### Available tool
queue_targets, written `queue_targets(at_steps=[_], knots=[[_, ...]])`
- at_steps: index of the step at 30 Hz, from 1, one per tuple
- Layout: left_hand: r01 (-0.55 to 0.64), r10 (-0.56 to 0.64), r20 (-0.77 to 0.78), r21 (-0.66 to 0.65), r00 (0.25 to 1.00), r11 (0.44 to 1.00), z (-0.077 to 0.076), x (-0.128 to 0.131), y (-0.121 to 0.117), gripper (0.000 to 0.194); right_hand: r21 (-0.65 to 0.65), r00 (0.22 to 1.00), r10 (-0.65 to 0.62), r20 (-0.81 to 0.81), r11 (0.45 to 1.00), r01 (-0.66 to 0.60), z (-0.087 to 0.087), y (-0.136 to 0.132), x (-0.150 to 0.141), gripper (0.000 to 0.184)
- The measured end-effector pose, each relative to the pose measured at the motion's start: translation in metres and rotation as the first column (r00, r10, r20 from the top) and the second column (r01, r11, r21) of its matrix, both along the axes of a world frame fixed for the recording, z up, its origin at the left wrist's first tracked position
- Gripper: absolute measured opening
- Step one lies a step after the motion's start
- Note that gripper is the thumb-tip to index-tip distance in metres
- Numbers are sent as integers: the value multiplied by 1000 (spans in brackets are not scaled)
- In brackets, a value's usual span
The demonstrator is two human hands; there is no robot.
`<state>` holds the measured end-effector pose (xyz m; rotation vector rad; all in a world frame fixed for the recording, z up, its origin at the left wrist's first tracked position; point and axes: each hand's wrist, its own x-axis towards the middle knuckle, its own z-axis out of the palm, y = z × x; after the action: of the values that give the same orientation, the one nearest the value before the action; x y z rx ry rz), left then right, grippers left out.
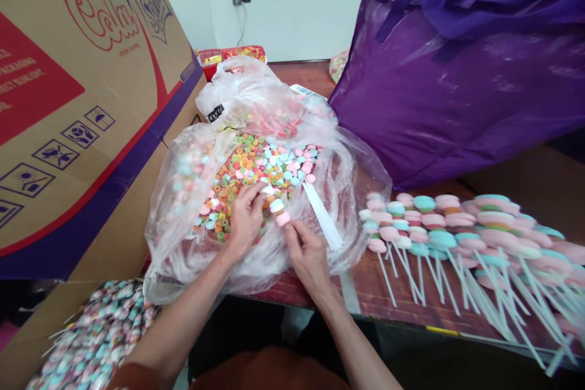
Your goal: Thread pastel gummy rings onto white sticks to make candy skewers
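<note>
Table (375, 294): dark red wood grain, it stretches across in front of you.
Cardboard box (103, 88): tall at your left, with red "Cola" lettering above the words "stick candy".
Purple tote bag (457, 91): bulky, on the right behind the table's near part, handles uppermost.
Clear plastic bag (168, 256): spread open on the table before you, crumpled around loose candies.
Candy-stick heap (98, 341): low at your left, below the box, many small colored pieces crowded together.
Candy-stick row (429, 225): along the table to your right, pink, blue and white pieces on white sticks, stick ends toward you.
Left hand (247, 216): yours, over the open bag, thumb and fingers pinching the upper end of the candy skewer.
Right hand (311, 256): yours, thumb and finger closed at its lower end, just below the pink piece.
White sticks (323, 216): a loose bundle lying on the bag, beside your right hand.
Candy skewer (276, 206): slanted between your hands, above the bag, white, orange and pink pieces showing.
Ring candies (247, 164): orange, green and yellow, in the bag.
Disc candies (292, 161): pink, blue and white, near the rings.
</note>
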<state>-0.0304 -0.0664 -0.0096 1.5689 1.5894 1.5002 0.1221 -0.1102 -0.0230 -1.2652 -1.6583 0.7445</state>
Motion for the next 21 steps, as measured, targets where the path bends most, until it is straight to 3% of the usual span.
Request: queue_targets(at_steps=[6, 21], knots=[[-3, 4, -106, 15, 994, 1000, 1, 8, -6, 29, -4, 1000, -12, -17, 1000, 12, -1, 1, -3, 29], [89, -93, -38, -92, 995, 992, -1, 12, -14, 35, 19, 999, -33, -13, 999, 34, 7, 0, -10, 28]])
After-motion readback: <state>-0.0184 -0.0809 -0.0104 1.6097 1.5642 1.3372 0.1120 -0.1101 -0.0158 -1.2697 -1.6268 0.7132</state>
